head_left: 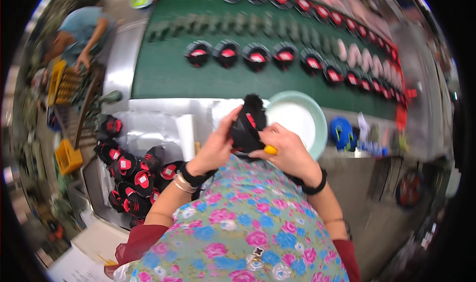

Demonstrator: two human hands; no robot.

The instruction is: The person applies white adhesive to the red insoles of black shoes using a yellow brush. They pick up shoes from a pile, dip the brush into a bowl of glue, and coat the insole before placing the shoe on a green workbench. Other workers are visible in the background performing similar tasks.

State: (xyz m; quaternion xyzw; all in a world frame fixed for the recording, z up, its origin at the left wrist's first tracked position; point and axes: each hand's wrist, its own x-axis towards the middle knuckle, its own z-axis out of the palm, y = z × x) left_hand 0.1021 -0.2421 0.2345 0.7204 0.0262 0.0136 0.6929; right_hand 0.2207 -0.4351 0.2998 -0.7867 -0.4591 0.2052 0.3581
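A black shoe upper [244, 133] with red details is held up in front of my apron, over the near edge of the metal work surface. My left hand [214, 144] is wrapped round its left side, fingers closed on it. On the other side my right hand [290, 145] pinches its edge, with a small yellow handle [270, 149] sticking out between the fingers. The rest of that tool is hidden. Just beyond my right hand stands a pale green bowl [321, 126] of white liquid.
Rows of black-and-red shoe uppers [257, 57] and dark green shoe-shaped forms [229, 25] line a green conveyor belt [198, 81]. A heap of uppers [134, 178] fills a metal tray at left. Blue item [341, 131] sits right of the bowl. Another person [82, 31] works far left.
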